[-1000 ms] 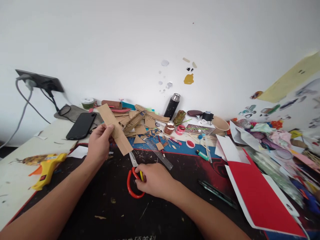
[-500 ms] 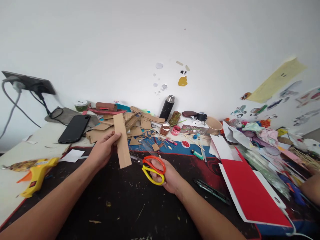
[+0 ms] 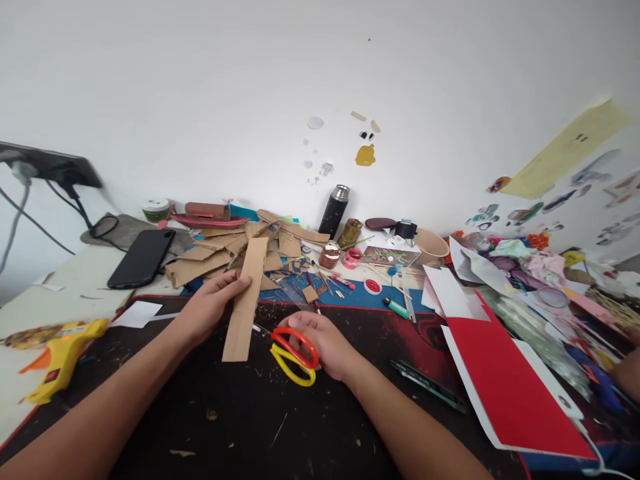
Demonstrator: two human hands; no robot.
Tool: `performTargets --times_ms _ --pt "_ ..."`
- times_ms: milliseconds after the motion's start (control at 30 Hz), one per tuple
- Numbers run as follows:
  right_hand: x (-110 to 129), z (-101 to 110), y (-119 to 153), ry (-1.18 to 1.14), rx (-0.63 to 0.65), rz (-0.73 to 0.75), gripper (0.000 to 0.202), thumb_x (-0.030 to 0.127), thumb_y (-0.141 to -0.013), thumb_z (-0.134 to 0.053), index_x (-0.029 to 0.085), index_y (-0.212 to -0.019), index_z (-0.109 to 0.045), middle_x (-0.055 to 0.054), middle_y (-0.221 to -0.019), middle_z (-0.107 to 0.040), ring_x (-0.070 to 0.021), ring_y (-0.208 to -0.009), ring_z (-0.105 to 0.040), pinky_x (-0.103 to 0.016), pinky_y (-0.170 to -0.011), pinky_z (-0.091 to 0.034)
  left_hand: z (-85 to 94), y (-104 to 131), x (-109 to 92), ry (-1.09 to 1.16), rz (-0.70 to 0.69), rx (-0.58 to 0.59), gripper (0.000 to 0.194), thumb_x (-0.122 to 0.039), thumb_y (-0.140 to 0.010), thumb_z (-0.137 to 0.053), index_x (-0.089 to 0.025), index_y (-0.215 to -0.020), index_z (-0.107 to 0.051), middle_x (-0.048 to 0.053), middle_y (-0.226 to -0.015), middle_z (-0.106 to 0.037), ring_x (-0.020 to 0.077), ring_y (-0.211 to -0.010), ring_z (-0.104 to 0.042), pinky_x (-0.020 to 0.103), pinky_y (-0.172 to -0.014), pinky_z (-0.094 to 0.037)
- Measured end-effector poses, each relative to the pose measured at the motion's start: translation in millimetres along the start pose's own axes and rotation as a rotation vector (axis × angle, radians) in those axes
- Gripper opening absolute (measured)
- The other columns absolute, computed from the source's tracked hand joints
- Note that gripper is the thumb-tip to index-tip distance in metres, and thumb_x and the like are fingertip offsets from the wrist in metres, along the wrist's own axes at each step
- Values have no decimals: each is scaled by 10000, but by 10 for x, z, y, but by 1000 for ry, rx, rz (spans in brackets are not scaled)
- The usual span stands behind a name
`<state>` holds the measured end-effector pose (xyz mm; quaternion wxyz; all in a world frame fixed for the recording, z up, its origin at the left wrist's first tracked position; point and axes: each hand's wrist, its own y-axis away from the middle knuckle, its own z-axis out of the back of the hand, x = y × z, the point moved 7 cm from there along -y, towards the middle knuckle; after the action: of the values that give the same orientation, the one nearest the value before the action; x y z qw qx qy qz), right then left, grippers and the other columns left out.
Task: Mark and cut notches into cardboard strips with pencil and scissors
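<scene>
Pinched in my left hand [image 3: 215,300] is a long strip of brown cardboard [image 3: 244,307], held tilted above the black mat [image 3: 240,427], its lower end leaning toward me. My right hand [image 3: 320,343] grips a pair of scissors [image 3: 295,357] by the handles, one loop red and one yellow. The blades point left, toward the strip; their tips seem to pass behind its right edge, and I cannot tell whether they touch it.
A yellow glue gun [image 3: 65,360] and a black phone [image 3: 141,259] lie at left. Cardboard scraps [image 3: 195,267] are heaped behind my left hand. A black flask [image 3: 335,212] leans against the wall. On the right lie a utility knife [image 3: 427,385] and red card [image 3: 515,380].
The cardboard strip has swung so its lower end now points down and left instead of right. The scissors have shifted slightly left and down with my right hand.
</scene>
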<state>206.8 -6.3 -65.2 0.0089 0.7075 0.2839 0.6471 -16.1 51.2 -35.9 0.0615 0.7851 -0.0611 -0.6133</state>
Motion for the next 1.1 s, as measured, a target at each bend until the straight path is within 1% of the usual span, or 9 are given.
performTargets --times_ms 167,267,400,467,567,667,867,1000,1100 --pt "24 -22 160 312 77 -34 282 407 -1016 -807 201 -1194 -732 84 -734 -650 -65 -430 -493 -195 -439 -345 -2 0 -14 -68 -30 -7 510 -651 -620 -1020 -226 -828 -827 64 -808 -785 220 -675 -668 285 -572 -543" --pt "29 -33 279 445 122 -50 283 285 -1013 -803 203 -1271 -721 64 -838 -703 -75 -474 -606 -206 -504 -444 5 -2 -26 -79 -40 -24 516 -668 -623 -1010 -237 -847 -834 77 -846 -811 243 -697 -684 299 -583 -545" --pt "96 -133 415 744 114 13 350 367 -998 -863 215 -1300 -771 28 -886 -777 -121 -577 -700 -251 -625 -495 21 -21 -37 -83 -73 -44 541 -684 -605 -1015 -238 -847 -826 80 -841 -818 269 -717 -706 321 -591 -563" --pt "178 -237 447 953 57 103 376 395 -978 -896 222 -1297 -797 -10 -927 -824 -196 -769 -785 -285 -710 -509 62 -39 -41 -56 -111 -72 540 -682 -606 -1021 -239 -837 -815 73 -843 -817 279 -756 -728 328 -623 -587" --pt "229 -472 458 1170 53 202 468 517 -1017 -849 230 -1378 -771 -57 -1011 -862 -279 -941 -827 -352 -823 -563 142 -70 -22 5 -132 -115 525 -655 -630 -1025 -239 -880 -822 72 -926 -841 276 -831 -756 314 -683 -613" --pt "215 -677 465 1358 88 270 552 634 -1049 -764 203 -1392 -742 -133 -1210 -850 -349 -1060 -828 -437 -897 -614 190 -85 -10 39 -117 -135 505 -610 -646 -1024 -239 -929 -830 63 -933 -840 265 -830 -758 295 -665 -604" --pt "220 -845 585 1429 51 348 515 665 -1086 -696 217 -1336 -738 -117 -1219 -816 -342 -1063 -817 -438 -864 -650 176 -73 -79 40 -153 -125 480 -590 -632 -1028 -247 -864 -785 29 -820 -786 259 -791 -745 288 -646 -591" --pt "98 -1053 621 1462 152 392 575 709 -1059 -695 194 -1311 -739 -135 -1193 -825 -358 -1040 -819 -470 -860 -680 164 -80 -75 13 -156 -104 545 -670 -621 -1019 -248 -889 -802 61 -928 -828 269 -815 -739 295 -657 -594" --pt "46 -1107 597 1524 155 389 509 614 -1085 -710 164 -1321 -724 -154 -1239 -815 -356 -1069 -814 -463 -860 -692 175 -85 -66 11 -156 -105 554 -684 -629 -1016 -246 -903 -815 54 -912 -818 262 -837 -739 280 -671 -590"
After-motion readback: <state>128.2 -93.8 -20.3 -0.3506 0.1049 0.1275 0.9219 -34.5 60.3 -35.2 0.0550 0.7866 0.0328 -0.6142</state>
